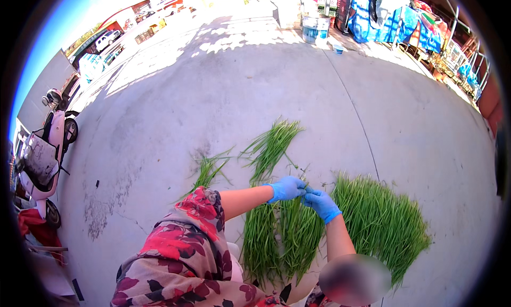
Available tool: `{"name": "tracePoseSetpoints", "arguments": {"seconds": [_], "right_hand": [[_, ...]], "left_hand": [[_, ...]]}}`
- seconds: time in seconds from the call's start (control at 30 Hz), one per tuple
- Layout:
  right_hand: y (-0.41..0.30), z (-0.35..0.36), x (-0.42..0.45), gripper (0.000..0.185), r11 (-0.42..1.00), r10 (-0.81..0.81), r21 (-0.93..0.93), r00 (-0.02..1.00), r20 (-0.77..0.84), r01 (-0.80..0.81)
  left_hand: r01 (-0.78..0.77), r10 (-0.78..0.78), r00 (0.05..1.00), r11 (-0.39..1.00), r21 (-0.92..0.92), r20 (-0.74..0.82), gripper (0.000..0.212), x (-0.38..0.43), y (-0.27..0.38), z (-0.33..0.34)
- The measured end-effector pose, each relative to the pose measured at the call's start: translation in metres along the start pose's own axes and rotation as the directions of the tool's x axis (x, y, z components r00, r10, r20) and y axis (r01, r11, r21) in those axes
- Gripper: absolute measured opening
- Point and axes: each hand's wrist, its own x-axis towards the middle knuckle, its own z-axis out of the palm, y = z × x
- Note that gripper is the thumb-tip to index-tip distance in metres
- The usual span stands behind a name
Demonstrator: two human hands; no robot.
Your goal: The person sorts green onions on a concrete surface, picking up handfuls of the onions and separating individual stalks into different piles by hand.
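My left hand point(288, 188) and my right hand point(321, 205), both in blue disposable gloves, meet fingertip to fingertip. They pinch thin green stalks, partly hidden by the fingers. Just below the hands, a bundle of long garlic-chive-like greens point(301, 235) lies on the concrete floor. A second bundle point(260, 239) lies alongside it to the left. To the right of my right hand spreads a wide, thick row of the same greens point(379, 219). Beyond my left hand is a smaller loose bunch point(275, 145), and a thin scatter of stalks point(207, 171) lies left of that.
Grey concrete floor point(199, 95) with a joint line surrounds the greens. A pale scooter point(50, 155) stands at the left. Farther off are a large bucket point(315, 29), a small blue-and-white tub point(338, 49) and goods under blue tarpaulin point(363, 19). A blurred patch covers the lower right.
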Motion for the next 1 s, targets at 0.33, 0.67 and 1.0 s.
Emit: {"name": "tracePoseSetpoints", "arguments": {"seconds": [0.33,0.67,1.0], "right_hand": [[0.017,-0.032,-0.017,0.026,0.489,0.294,-0.857,0.956,-0.017,-0.165],[-0.081,-0.007,-0.052,0.031,0.873,-0.295,-0.469,0.910,-0.291,0.133],[-0.086,0.036,-0.033,0.040,0.888,-0.412,-0.334,0.871,-0.269,0.316]], "left_hand": [[-0.003,0.029,0.998,0.893,-0.450,0.050,0.026,0.047,0.089,-0.100],[-0.073,0.061,0.997,0.759,-0.647,-0.042,0.026,0.053,0.061,-0.104],[-0.025,0.060,0.997,0.812,-0.583,0.040,0.033,0.051,0.061,-0.074]]}}
